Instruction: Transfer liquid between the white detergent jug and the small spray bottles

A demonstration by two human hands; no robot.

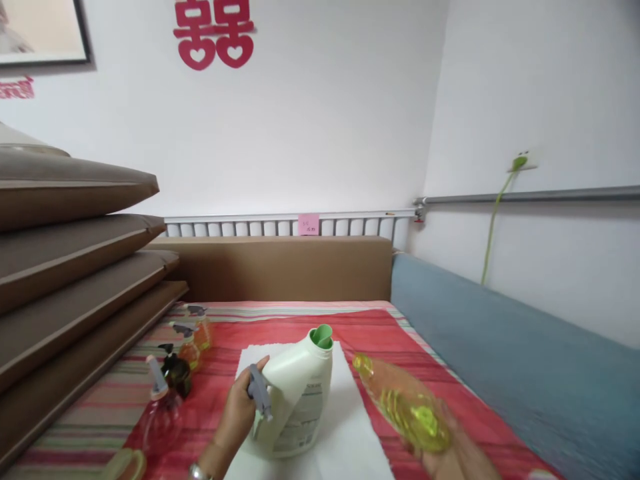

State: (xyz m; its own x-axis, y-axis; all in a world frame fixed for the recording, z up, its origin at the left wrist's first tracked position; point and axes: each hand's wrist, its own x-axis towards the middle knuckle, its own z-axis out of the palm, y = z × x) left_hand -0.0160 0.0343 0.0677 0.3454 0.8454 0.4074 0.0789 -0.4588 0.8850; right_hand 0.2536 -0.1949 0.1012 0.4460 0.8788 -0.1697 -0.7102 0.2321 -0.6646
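Note:
A grey spray trigger head [259,391] is pinched in my left hand [242,403], in front of the handle side of a large pale detergent jug [300,393]. Whether that hand also touches the jug, I cannot tell. The jug stands uncapped, its green pouring spout [323,335] showing in the mouth. On the right, my right hand [447,443] holds a transparent yellow bottle [403,403] by its base, tilted with its neck up and left. That bottle has no spray head on it and is slightly blurred. Beneath the jug lies a white sheet [345,440].
Left of the sheet stand orange spray bottles [203,333], a dark pump bottle [177,373] and a clear bottle with a pinkish spray head [163,413]. A pale yellow ring-shaped item [127,463] lies lower left. Stacked brown cushions [75,267] rise left; a blue padded side [500,333] borders the right.

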